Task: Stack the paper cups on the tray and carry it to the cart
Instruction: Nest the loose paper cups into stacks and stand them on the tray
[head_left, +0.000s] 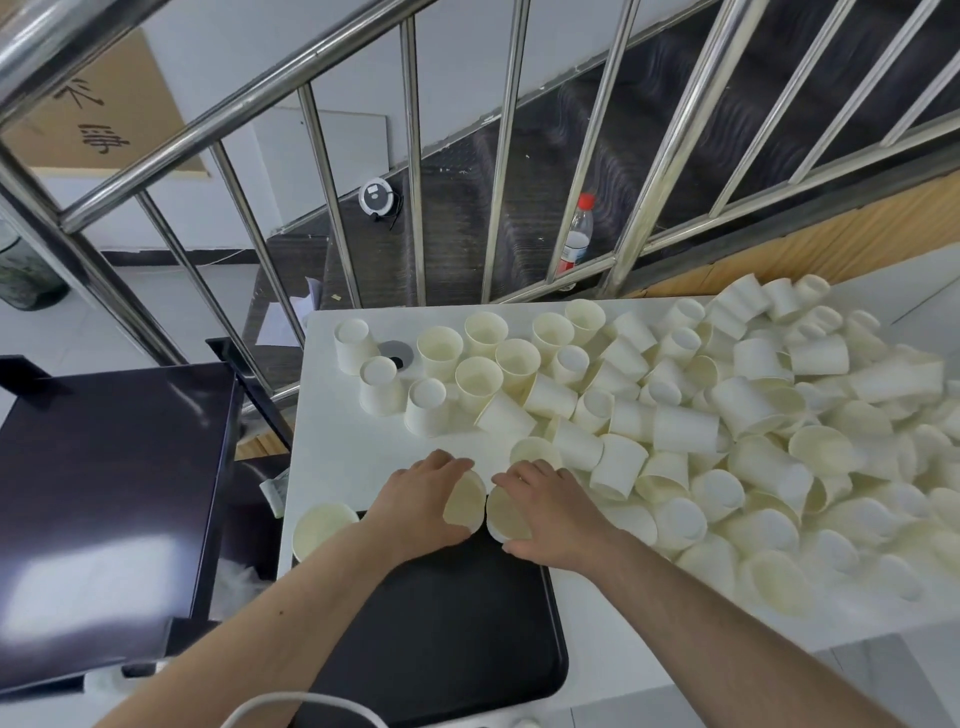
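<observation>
While over the black tray's (447, 623) far edge, left hand (421, 499) gripping one paper cup (465, 501), right hand (545, 506) gripping another cup (506, 512), fingers curled round each.

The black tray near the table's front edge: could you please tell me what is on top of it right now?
One paper cup stands at the black tray's far left corner. The left hand and right hand each grip a cup over its far edge; whether those touch it is hidden.

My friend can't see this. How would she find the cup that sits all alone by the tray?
Start at the black tray on the near edge of the white table. At its far left corner, beside the left arm, one cup stands upright with its mouth open. No other cup touches it, and it is far from the big heap on the right.
</observation>
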